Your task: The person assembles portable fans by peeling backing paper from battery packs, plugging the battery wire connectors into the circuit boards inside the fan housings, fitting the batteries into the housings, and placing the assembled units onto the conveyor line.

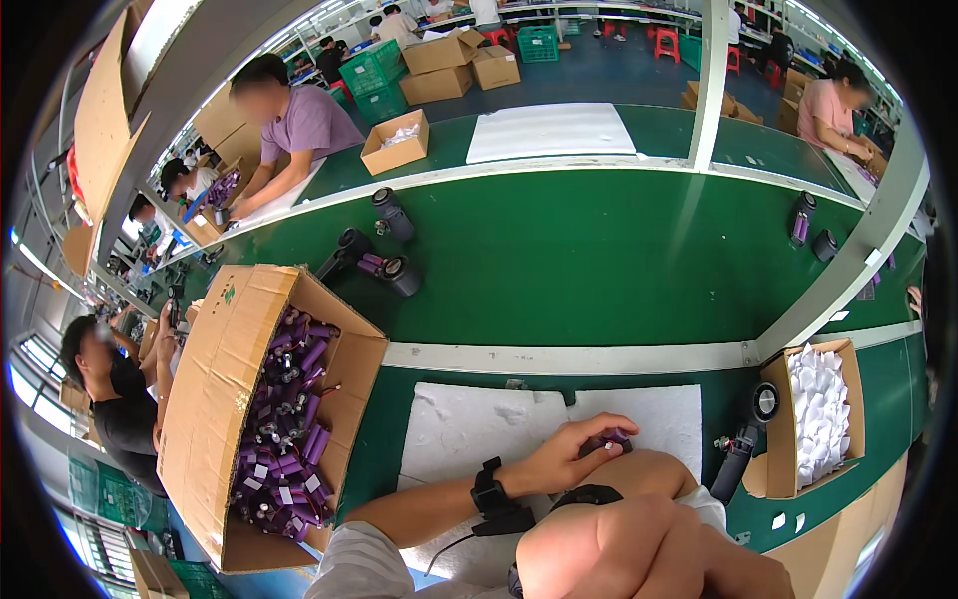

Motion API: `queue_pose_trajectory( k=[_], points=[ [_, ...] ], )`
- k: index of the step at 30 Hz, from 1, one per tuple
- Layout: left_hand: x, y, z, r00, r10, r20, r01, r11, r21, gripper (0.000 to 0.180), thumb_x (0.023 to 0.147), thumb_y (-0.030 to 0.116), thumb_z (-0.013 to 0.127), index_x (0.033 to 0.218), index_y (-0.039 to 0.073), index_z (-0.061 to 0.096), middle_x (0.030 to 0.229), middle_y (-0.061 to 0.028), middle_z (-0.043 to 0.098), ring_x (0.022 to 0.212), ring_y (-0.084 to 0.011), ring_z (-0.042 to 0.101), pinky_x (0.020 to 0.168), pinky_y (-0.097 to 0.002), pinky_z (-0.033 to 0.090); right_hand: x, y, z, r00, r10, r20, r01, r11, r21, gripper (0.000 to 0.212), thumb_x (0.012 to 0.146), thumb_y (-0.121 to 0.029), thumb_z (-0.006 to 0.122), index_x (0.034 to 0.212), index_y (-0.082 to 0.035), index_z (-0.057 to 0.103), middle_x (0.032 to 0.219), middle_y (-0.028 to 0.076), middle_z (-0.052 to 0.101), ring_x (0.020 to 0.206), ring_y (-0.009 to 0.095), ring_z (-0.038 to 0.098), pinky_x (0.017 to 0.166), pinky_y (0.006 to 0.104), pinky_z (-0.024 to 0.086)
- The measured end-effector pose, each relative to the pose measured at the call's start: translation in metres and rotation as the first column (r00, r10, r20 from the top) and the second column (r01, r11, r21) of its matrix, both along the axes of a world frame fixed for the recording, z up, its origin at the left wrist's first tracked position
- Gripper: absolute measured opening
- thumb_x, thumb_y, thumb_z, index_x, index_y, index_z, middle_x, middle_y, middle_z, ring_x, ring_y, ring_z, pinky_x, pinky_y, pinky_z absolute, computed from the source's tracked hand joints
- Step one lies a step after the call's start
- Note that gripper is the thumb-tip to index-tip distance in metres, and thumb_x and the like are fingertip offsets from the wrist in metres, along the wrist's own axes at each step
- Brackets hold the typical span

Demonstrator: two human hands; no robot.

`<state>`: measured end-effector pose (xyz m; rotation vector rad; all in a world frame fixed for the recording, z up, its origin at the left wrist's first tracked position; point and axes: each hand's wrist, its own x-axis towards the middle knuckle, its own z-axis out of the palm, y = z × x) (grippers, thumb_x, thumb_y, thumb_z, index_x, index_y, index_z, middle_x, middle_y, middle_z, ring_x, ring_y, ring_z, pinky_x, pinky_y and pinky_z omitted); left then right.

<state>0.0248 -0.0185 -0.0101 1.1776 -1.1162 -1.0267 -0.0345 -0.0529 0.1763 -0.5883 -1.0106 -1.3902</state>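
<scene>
The left hand (pixel 567 451) had thumb and fingers closed on a small purple part (pixel 620 436), located at its fingertips, above the white foam sheet (pixel 479 429). The part lay to the right of the left palm; the left hand was the nearer. The right hand (pixel 639 544) appeared raised close to the camera, fingers curled, below the part in view; whether it held anything could not be told. The part's exposed end pointed rightward, its long axis seemingly left to right; finger cover prevented confirmation. Farther out, a large carton (pixel 215 399) of purple cells (pixel 289 439) stood left, a dark handheld device (pixel 736 459) right.
</scene>
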Motion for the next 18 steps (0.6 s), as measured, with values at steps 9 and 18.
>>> queue_pose_trajectory(
  k=[9,18],
  points=[
    [0.001,-0.001,-0.002,0.996,0.042,0.079,-0.044,0.999,0.030,0.027,0.100,0.013,0.050,0.125,0.004,0.052,0.117,-0.0089,0.060,0.109,-0.0166,0.056,0.095,-0.0314,0.044,0.010,0.021,0.015,0.980,-0.088,0.177,0.040,0.965,0.258,0.033,0.089,-0.009,0.055,0.121,-0.009,0.053,0.113,-0.004,0.065,0.065,0.031,0.064,0.062,0.0351,0.051],
    [0.002,-0.002,-0.001,0.993,0.062,0.096,-0.063,0.998,0.008,0.025,0.100,0.015,0.049,0.122,0.004,0.054,0.114,-0.0083,0.061,0.106,-0.0157,0.057,0.092,-0.0307,0.045,-0.011,0.008,-0.007,0.996,0.085,0.040,-0.088,0.994,0.066,0.033,0.088,-0.013,0.054,0.122,-0.011,0.054,0.111,-0.004,0.068,0.063,0.032,0.065,0.059,0.0386,0.051]
  ],
)
